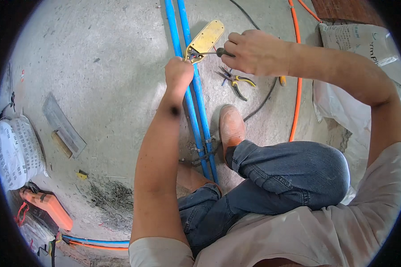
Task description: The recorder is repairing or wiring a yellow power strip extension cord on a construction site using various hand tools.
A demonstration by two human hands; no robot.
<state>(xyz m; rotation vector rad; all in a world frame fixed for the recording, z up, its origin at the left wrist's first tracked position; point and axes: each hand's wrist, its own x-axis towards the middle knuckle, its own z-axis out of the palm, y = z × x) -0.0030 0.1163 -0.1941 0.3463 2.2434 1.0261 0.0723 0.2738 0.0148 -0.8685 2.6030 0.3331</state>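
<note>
My left hand (179,73) is closed around the lower end of a yellow metal hand tool (207,35), held over two blue pipes (197,102) on the concrete floor. My right hand (249,51) grips a screwdriver (223,52) by its dark handle, its shaft reaching into the dark, open mechanism of the yellow tool. Just below my right hand, long-nose pliers (238,86) with yellow and black handles lie open on the floor.
An orange hose (295,115) and dark cable (266,99) cross the right side, beside white sacks (352,40) and a wooden board (343,10). At left lie a steel trowel (64,124), a white sack (20,151) and an orange case (51,207). My foot (231,124) is below the pliers.
</note>
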